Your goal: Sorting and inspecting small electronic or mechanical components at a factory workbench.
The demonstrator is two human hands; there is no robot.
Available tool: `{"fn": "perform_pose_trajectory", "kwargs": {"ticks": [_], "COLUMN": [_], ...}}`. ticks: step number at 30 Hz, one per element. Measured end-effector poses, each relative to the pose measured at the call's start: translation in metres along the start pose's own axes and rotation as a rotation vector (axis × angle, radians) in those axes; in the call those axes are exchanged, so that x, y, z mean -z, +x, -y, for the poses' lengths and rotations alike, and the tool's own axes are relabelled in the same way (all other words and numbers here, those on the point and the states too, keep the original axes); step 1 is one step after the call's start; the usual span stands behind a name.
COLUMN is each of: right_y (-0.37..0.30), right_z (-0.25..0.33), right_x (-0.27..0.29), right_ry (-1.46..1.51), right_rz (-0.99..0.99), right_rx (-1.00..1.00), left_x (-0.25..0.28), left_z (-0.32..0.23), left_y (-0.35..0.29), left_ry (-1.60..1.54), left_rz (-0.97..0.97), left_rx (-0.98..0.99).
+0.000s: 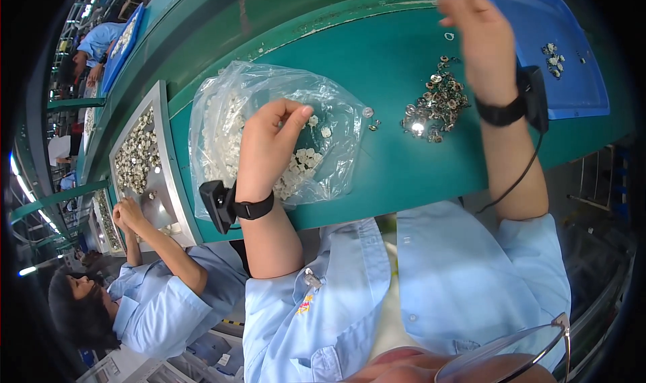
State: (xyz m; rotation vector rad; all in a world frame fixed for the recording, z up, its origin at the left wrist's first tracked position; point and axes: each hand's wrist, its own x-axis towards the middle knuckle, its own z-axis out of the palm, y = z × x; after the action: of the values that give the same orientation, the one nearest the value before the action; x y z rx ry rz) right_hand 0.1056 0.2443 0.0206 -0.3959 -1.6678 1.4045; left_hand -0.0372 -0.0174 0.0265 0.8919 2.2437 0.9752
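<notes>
Left hand (269, 144) pinches inside the clear bag (222, 107) of white parts. Right hand (474, 33) is raised over the blue tray (579, 80); its fingers appear closed, contents unclear.

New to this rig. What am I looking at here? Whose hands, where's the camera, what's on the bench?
One picture, from a fisheye camera on a person's head, looking down; straight edges bend near the rim. No robot: two bare hands, each wrist wearing a black strap. The left hand pinches among small white parts on a clear plastic bag lying on the green bench. The right hand is raised near a flat blue tray; whether it holds anything is unclear. A loose pile of small shiny metal pieces lies between them. At left, another person works at a grey metal tray of parts.
</notes>
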Motion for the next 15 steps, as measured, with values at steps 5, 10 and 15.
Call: {"fn": "perform_pose_trajectory", "kwargs": {"ticks": [5,10,15], "right_y": [0.047,0.049,0.037], "right_z": [-0.029,-0.022,-0.032], "right_x": [0.084,0.094,0.058], "right_ry": [0.43,0.59,0.387], "right_rz": [-0.559,-0.786,-0.157], "right_rx": [-0.297,-0.263,-0.245], "left_x": [0.001,-0.011,-0.016], "left_z": [0.014,0.004,0.006], "left_y": [-0.006,-0.005,0.0], "left_ry": [0.282,0.388,0.339], "left_rz": [-0.007,-0.128,-0.075], "left_rx": [-0.235,-0.257,-0.187]}}
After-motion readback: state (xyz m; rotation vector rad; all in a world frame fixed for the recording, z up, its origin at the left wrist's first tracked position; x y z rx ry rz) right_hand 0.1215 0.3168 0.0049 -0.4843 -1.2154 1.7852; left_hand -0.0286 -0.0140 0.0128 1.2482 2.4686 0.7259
